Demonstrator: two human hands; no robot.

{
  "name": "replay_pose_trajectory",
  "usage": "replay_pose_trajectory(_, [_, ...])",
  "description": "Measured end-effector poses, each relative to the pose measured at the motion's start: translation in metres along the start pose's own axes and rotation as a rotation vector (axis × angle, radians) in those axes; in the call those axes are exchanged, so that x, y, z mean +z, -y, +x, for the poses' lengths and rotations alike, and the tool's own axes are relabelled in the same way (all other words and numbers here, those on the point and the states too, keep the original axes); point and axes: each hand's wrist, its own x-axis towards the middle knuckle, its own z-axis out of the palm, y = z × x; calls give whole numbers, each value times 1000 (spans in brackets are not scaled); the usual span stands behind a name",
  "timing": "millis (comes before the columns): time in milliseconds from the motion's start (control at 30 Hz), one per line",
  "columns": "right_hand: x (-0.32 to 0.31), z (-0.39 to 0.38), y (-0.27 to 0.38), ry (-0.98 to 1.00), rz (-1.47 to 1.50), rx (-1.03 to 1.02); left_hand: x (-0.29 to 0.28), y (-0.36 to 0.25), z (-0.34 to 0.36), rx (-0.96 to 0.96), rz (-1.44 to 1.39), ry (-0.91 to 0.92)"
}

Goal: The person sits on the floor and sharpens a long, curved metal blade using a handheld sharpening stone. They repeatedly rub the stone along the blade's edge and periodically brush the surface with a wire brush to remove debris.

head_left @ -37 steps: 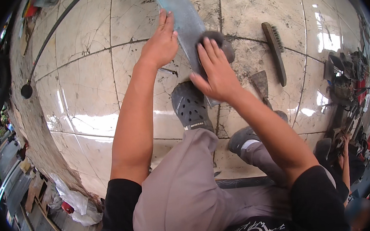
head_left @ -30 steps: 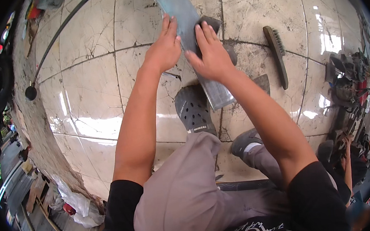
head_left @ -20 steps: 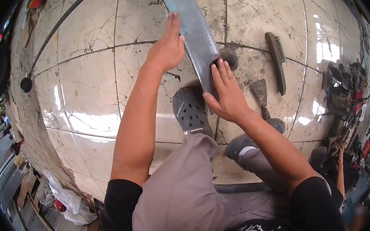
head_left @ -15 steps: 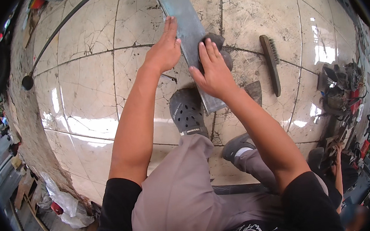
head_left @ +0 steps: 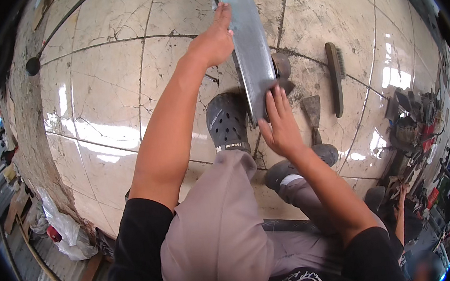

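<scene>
Plastic bag (head_left: 72,237): contents unclear | your left hand (head_left: 214,42): fingers straight, touching metal panel (head_left: 251,42) edge | your right hand (head_left: 283,127): fingers extended, thumb spread; hold unclear

smooth grey metal on the long strip (head_left: 253,41), a soft sheen running down it! glossy, cracked, grimy tiles (head_left: 108,89) beneath; dull wood on the brush (head_left: 334,82), stained, rough-looking metal on the scraper (head_left: 312,109), matt grey clog (head_left: 227,120), soft matt cloth trousers (head_left: 211,222).
</scene>
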Motion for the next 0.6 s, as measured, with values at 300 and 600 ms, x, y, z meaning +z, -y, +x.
replay_pose_trajectory(300, [-2,26,-4,-98,120,43,-3,2,3,37,-34,18])
replay_pose_trajectory(600, [-29,-32,-47,-255,1086,829,4,-1,3,2,41,-22])
